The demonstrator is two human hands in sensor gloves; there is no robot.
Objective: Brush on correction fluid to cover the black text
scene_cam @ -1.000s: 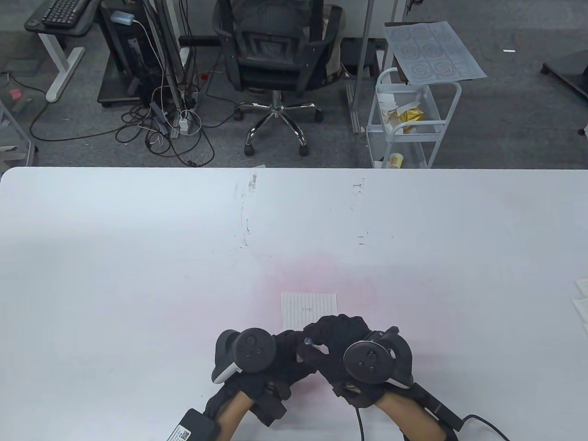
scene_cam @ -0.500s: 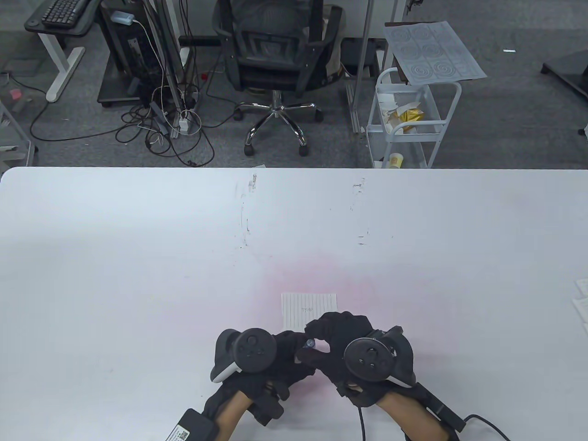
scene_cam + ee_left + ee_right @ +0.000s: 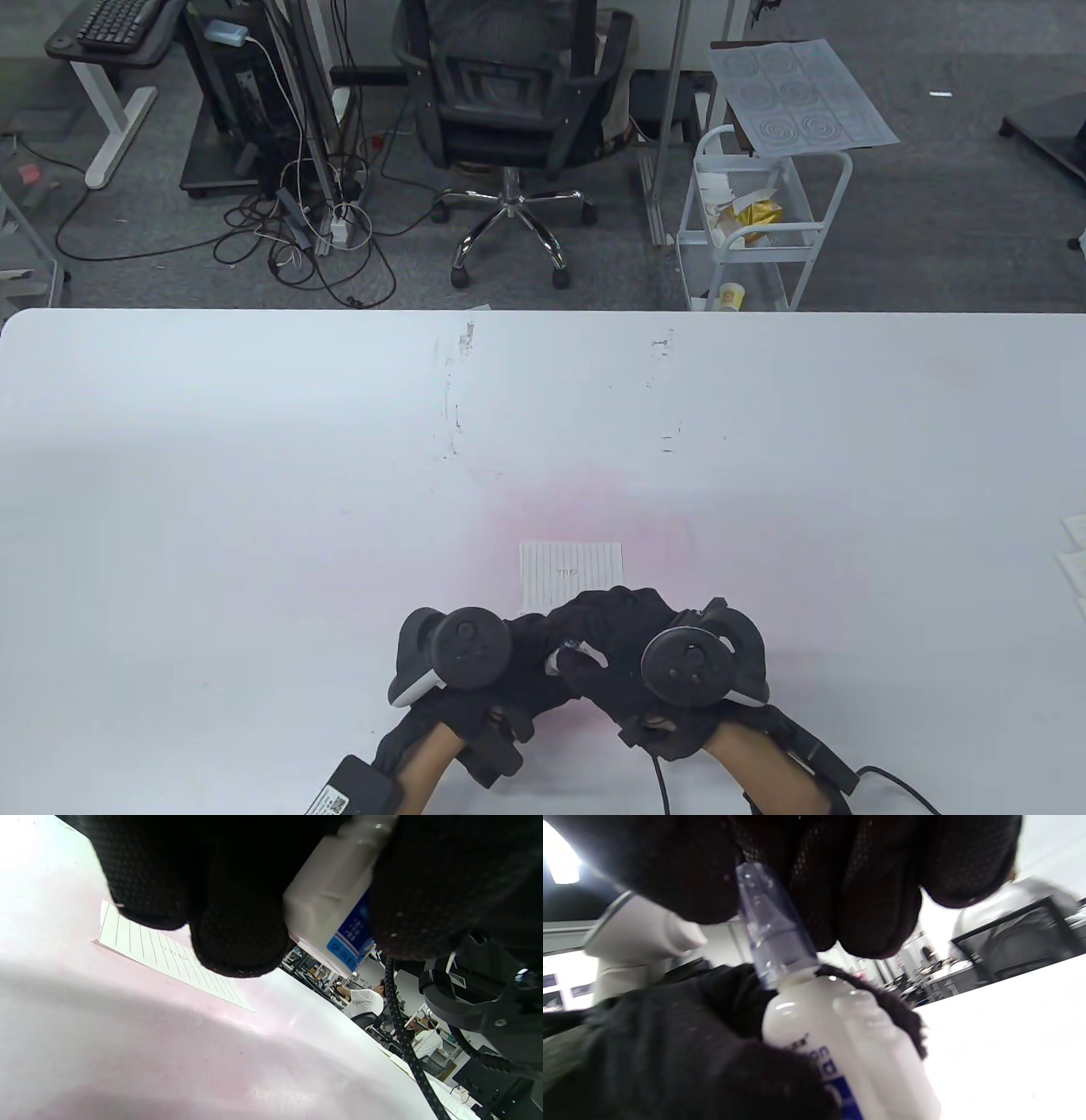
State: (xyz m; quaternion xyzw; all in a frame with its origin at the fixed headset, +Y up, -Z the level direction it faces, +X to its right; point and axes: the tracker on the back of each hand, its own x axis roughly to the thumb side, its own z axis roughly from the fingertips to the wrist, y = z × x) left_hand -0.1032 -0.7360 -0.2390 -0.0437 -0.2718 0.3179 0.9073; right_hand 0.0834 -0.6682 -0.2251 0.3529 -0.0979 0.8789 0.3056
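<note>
The right hand (image 3: pixel 632 649) is being brought lower and leftward over the cap (image 3: pixel 770 929) than a second ago; the correction fluid bottle (image 3: pixel 840 1052) is being gripped upright by the left hand (image 3: pixel 509 671); the cap is being pinched by right fingers (image 3: pixel 878 899); the paper (image 3: pixel 570 573) is lying just beyond.

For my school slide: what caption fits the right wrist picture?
Both hands on a correction fluid bottle: left hand grips it, right hand on its clear cap.

White correction fluid bottle (image 3: pixel 835 1043) with blue label and clear bluish cap (image 3: pixel 772 929), tilted above the tabletop, small lined paper (image 3: pixel 570 573) with black text (image 3: pixel 567 573), lying flat just beyond
</note>
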